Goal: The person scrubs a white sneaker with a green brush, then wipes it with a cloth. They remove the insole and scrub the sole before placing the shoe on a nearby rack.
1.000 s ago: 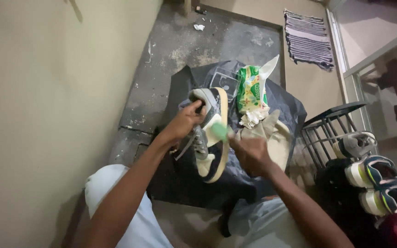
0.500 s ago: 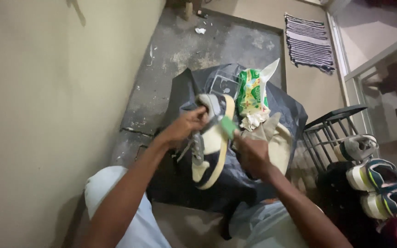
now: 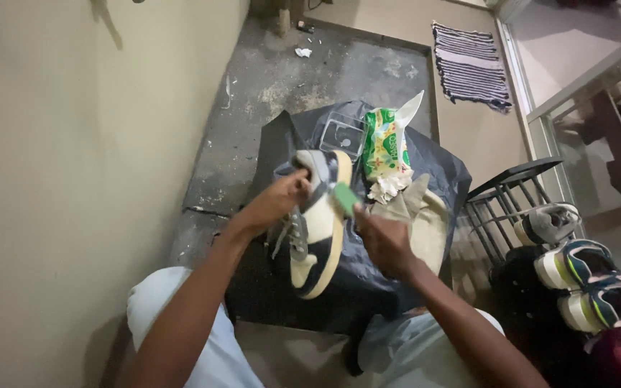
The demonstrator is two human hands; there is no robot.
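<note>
My left hand [image 3: 276, 203] grips a cream, grey and black sneaker [image 3: 315, 228] near its heel, and holds it tilted above a black plastic sheet [image 3: 368, 287] spread on the floor. My right hand [image 3: 384, 241] pinches a small green pad [image 3: 345, 198] against the sneaker's side. A second cream shoe [image 3: 425, 219] lies on the sheet just right of my right hand. A green wipes packet [image 3: 384, 144] with white wipes spilling out sits behind the shoes.
A clear plastic tray [image 3: 341, 135] lies on the sheet beside the packet. A black wire shoe rack [image 3: 501, 208] with several sneakers stands at the right. A striped mat [image 3: 471, 63] lies farther back. A beige wall [image 3: 73, 158] runs along the left.
The sneaker has been tilted and turned slightly in my left hand. My right hand with the green pad has shifted along the shoe's side.
</note>
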